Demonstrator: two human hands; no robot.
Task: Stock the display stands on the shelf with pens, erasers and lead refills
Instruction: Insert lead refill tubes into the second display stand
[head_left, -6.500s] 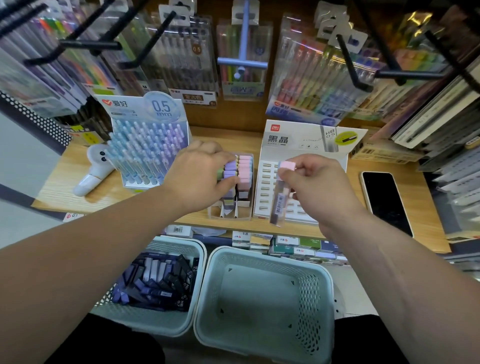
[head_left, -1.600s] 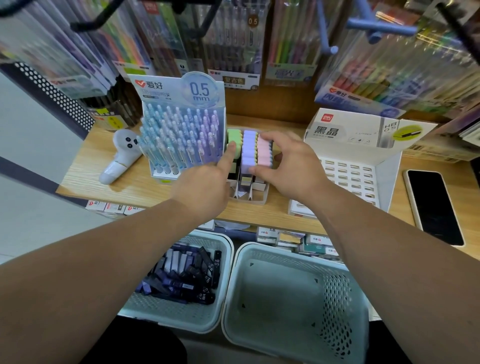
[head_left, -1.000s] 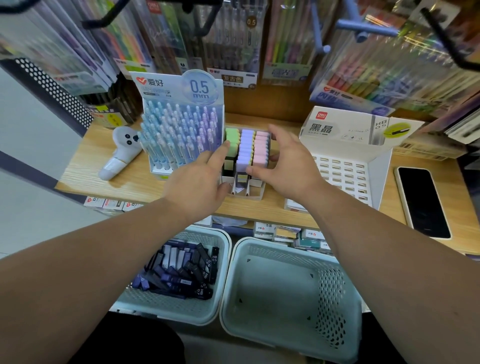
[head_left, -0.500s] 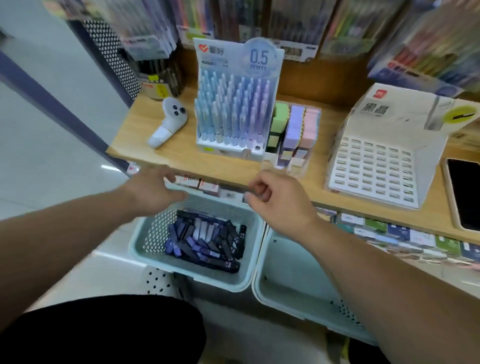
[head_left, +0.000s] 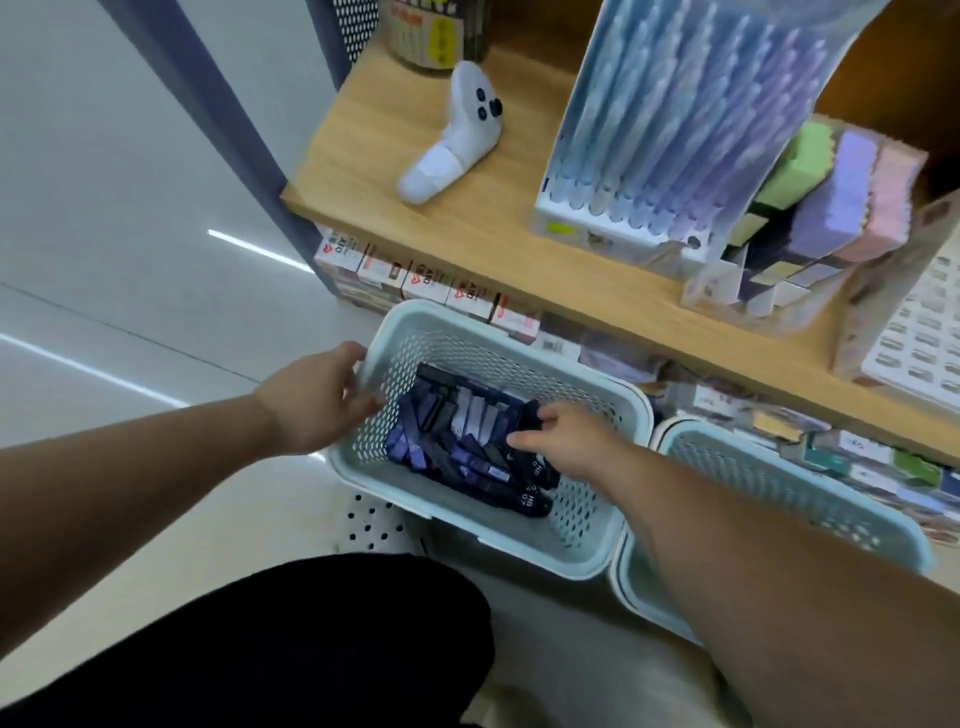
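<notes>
The right grip (head_left: 561, 441) curls thumb and fingers onto the lead refill boxes (head_left: 452, 436) heaped in the mint basket (head_left: 498, 358); I cannot tell whether it pinches one. The left grip (head_left: 317, 400) holds the basket's rim. The refill stand (head_left: 914, 343) sits up-right on the shelf (head_left: 415, 171), nearer the right grip.

Two dark refill boxes (head_left: 529, 503) in the basket (head_left: 519, 552) carry white "HB". Print on the boxes (head_left: 426, 280) under the shelf (head_left: 467, 228) is too blurred to read.
</notes>
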